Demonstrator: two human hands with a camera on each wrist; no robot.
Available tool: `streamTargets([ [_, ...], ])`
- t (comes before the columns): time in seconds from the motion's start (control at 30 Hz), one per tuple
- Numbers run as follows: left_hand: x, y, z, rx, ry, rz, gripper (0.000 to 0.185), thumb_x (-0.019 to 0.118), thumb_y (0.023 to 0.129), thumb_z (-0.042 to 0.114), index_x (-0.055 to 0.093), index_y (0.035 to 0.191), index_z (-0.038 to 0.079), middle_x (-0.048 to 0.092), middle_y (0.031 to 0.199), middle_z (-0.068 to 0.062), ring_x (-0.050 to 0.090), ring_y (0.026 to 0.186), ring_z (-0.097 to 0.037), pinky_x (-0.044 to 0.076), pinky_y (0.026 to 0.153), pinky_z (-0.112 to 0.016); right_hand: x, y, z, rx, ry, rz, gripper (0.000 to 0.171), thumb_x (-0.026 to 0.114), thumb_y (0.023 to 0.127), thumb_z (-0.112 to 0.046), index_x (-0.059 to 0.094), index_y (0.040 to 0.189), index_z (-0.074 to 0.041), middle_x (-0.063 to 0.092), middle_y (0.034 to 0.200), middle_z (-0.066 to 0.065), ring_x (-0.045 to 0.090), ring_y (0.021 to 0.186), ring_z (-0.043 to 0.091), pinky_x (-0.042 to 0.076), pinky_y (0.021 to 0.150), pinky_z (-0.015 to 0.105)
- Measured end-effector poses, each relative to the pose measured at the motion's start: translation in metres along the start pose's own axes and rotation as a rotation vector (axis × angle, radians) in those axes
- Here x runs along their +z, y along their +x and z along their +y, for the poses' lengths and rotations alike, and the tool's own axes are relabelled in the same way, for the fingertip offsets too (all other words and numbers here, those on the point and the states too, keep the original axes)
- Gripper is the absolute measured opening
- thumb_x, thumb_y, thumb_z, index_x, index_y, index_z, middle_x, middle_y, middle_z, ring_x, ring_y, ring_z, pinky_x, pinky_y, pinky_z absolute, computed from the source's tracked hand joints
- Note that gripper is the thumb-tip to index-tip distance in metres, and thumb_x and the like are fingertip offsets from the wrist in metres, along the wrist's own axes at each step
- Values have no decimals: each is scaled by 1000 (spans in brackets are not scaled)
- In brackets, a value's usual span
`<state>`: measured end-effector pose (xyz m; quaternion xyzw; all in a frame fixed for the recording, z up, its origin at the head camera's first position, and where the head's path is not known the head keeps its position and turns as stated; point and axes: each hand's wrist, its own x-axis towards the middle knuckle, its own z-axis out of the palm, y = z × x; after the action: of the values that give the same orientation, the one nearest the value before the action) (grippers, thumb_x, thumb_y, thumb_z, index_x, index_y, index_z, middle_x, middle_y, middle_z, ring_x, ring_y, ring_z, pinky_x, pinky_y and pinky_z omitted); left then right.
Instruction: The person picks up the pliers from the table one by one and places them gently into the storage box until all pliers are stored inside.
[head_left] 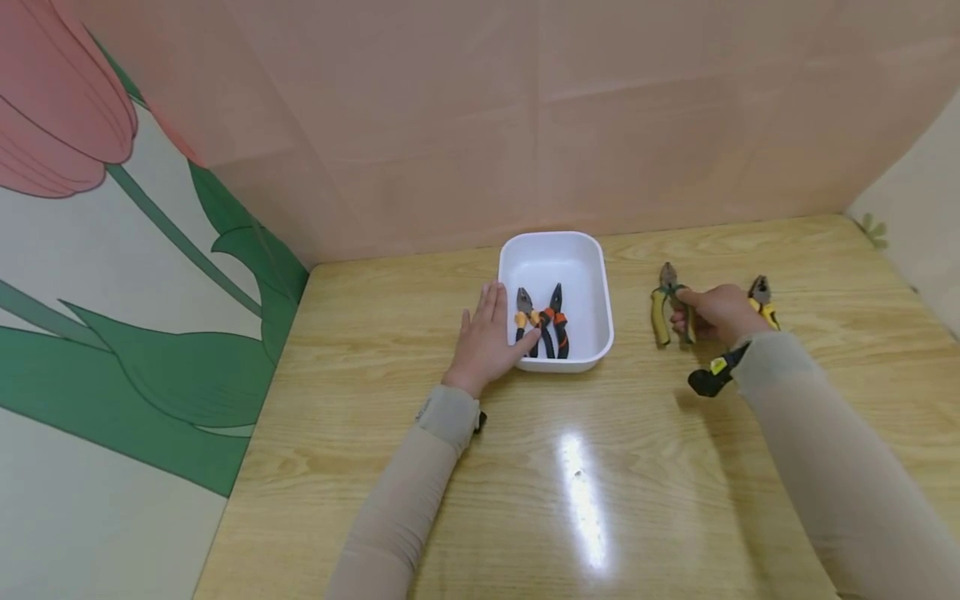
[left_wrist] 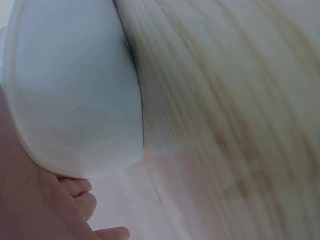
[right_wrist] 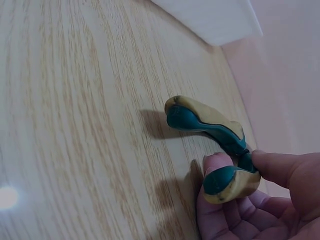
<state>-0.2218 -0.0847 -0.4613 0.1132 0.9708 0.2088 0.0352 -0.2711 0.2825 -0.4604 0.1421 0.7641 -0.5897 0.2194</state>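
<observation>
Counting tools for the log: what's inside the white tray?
Two pliers lie in the white tray: yellow-collared pliers and orange-collared pliers, handles toward the person. The left hand on the near-left rim covers part of the yellow pair's handles.

the tray (head_left: pixel 551 254) is plain white, on a table (head_left: pixel 585 467) of pale yellow wood grain. the held pliers (head_left: pixel 670 307) have yellow and green handles; the wall panel (head_left: pixel 90 275) shows a pink tulip with green leaves.

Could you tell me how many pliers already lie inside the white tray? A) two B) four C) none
A: two pliers lie side by side in the white tray, while the right hand grips a green-and-yellow pair on the table outside it.
</observation>
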Motion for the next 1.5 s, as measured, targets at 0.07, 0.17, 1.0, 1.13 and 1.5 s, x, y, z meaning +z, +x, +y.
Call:
streamTargets([
  [0.07, 0, 0, 0, -5, -3, -4, 98, 48, 98, 66, 2, 163, 9, -2, 171, -7, -7, 156, -17, 6, 124, -56, 1, -1, -1, -4, 10, 2, 39, 48, 108, -33, 54, 119, 4, 71, 76, -1, 69, 70, 11, 58, 70, 31],
  [0.17, -1, -1, 0, -5, -2, 1, 99, 47, 98, 68, 2, 163, 9, 0, 171, -8, -6, 156, -17, 7, 124, -56, 2, -3, -2, -7, 28, 3, 37, 48, 108, -31, 54, 118, 4, 70, 76, 0, 68, 70, 11, 58, 69, 31],
  [1.0, 0, -1, -1, 12, 28, -2, 89, 37, 103, 64, 1, 163, 9, -3, 171, -6, -9, 155, -16, 5, 124, -58, 10, -5, 2, -52, 40, 55, 45, 42, 110, -31, 50, 126, 10, 67, 79, -3, 65, 70, 7, 58, 69, 27],
  [1.13, 0, -1, -1, 23, 26, 3, 83, 35, 106, 58, 2, 163, 8, -2, 171, -8, -10, 155, -16, 4, 123, -58, 12, -6, 1, -51, 44, 59, 45, 41, 110, -31, 50, 127, 10, 67, 80, -2, 64, 70, 7, 58, 68, 27],
  [1.5, 0, -1, -2, 34, 33, 7, 79, 32, 107, 55, 2, 163, 7, 1, 171, -11, -11, 155, -17, 3, 123, -59, 15, -10, 2, -58, -3, 79, 48, 40, 110, -34, 50, 127, 10, 66, 79, -4, 64, 71, 7, 55, 67, 27],
])
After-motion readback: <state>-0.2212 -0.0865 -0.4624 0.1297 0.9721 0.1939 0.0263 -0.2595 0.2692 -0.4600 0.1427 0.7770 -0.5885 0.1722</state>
